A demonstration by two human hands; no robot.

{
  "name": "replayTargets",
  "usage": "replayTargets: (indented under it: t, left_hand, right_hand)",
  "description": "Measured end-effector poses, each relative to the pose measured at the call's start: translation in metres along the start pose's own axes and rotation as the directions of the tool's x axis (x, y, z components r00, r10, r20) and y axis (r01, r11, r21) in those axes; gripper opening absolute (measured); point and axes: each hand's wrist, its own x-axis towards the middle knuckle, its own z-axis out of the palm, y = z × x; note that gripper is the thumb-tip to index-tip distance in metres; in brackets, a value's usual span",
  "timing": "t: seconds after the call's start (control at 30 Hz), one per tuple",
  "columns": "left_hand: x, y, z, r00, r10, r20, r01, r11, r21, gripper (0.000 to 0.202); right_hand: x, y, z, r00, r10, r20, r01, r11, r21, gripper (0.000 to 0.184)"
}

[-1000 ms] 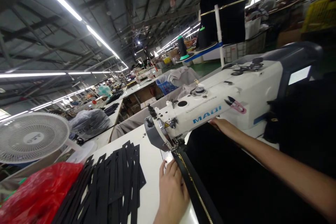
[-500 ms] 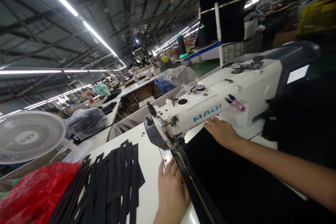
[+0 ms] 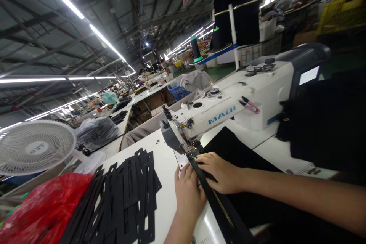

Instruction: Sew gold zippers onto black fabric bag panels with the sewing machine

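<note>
A black zipper strip [image 3: 208,189] with gold teeth runs from under the presser foot of the white sewing machine [image 3: 220,108] towards me. My left hand [image 3: 188,188] lies along the strip's left edge, its fingers stretched out towards the needle area. From the right, my right hand [image 3: 221,173] grips the zipper close to the presser foot, its fingers bent over it and the thumb lower down. Black fabric [image 3: 228,141] spreads on the machine bed, beneath and beyond my right hand. The exact stitching point is partly hidden by the fingers and machine head.
Black slotted strips [image 3: 131,194] lie piled on the white table left of my hands. Beside them are a red plastic bag [image 3: 48,206] and a white fan [image 3: 36,146]. Pink-handled thread snips [image 3: 250,105] rest against the machine arm. Thread cones [image 3: 195,48] stand behind it.
My right hand has come from the fabric's far edge by the machine arm down to the zipper near the presser foot. My left hand stays beside the strip. The view has shifted slightly.
</note>
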Motion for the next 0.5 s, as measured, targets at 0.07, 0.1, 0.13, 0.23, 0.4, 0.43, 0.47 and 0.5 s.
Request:
replayTargets:
  t: [0.07,0.1,0.13,0.23,0.4,0.43,0.47,0.5]
  left_hand:
    - [-0.002,0.000,0.001,1.000,0.005,-0.008,-0.005,1.000,-0.001,0.039]
    - [-0.003,-0.001,0.002,1.000,0.007,-0.015,-0.007,1.000,-0.001,0.037]
    - [-0.004,-0.001,0.003,1.000,0.005,-0.029,-0.005,1.000,0.000,0.035]
    - [-0.007,-0.004,0.006,0.992,-0.017,-0.122,0.019,1.000,0.013,0.034]
    - [-0.007,-0.012,0.014,0.991,0.118,-0.066,-0.114,0.992,0.060,0.047]
    - [-0.007,-0.013,0.015,0.989,0.147,-0.032,-0.145,0.988,0.059,0.048]
    - [-0.006,-0.014,0.016,0.986,0.165,-0.009,-0.164,0.985,0.056,0.048]
    - [-0.005,-0.015,0.017,0.985,0.173,0.004,-0.172,0.984,0.052,0.048]
  right_hand:
    - [-0.003,-0.002,0.012,0.995,0.015,-0.100,-0.002,0.992,0.129,0.024]
    - [-0.004,-0.001,0.016,0.990,0.037,-0.135,-0.015,0.988,0.155,0.021]
    - [-0.005,0.000,0.019,0.986,0.058,-0.157,-0.031,0.985,0.170,0.017]
    - [-0.006,0.004,0.022,0.974,0.117,-0.193,-0.085,0.982,0.167,0.015]
    - [-0.012,0.006,0.026,0.993,0.030,-0.116,-0.027,0.999,0.025,0.039]
    - [-0.013,0.007,0.026,0.997,0.007,-0.081,-0.008,1.000,-0.011,0.042]
    - [-0.013,0.008,0.026,0.999,-0.007,-0.049,0.006,0.999,-0.035,0.043]
    - [-0.013,0.009,0.026,1.000,-0.015,-0.025,0.014,0.999,-0.045,0.044]
